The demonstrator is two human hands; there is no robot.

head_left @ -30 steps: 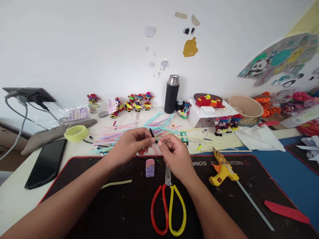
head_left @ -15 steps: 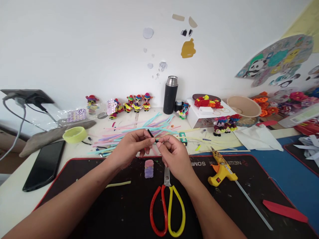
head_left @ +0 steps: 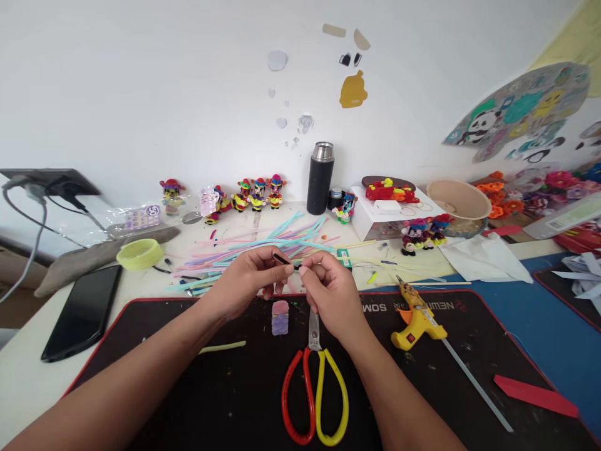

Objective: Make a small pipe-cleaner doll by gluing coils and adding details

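Between both hands, over the far edge of the black mat, is a short black pipe cleaner [head_left: 281, 258]. My left hand [head_left: 253, 274] pinches it with thumb and fingers, and its free end sticks up to the left. Close beside it, my right hand [head_left: 329, 283] pinches the other end; the fingertips nearly meet and partly hide the piece. Just below the hands lies a small pink and purple fuzzy block [head_left: 280, 318]. Scissors [head_left: 314, 376] with one red and one yellow handle lie near my right hand, their tips hidden under it.
Behind the hands spreads a pile of pastel pipe cleaners [head_left: 263, 241]. A yellow glue gun [head_left: 419, 319] with a glue stick lies right. A phone [head_left: 84, 313] and a yellow coil [head_left: 139, 254] are left. A black flask [head_left: 320, 178] and several small figures [head_left: 258, 195] stand along the wall.
The black pipe cleaner has tipped from steep to flatter, its free end leaning further left. Both hands stay nearly in place, with the fingertips pressed around it.
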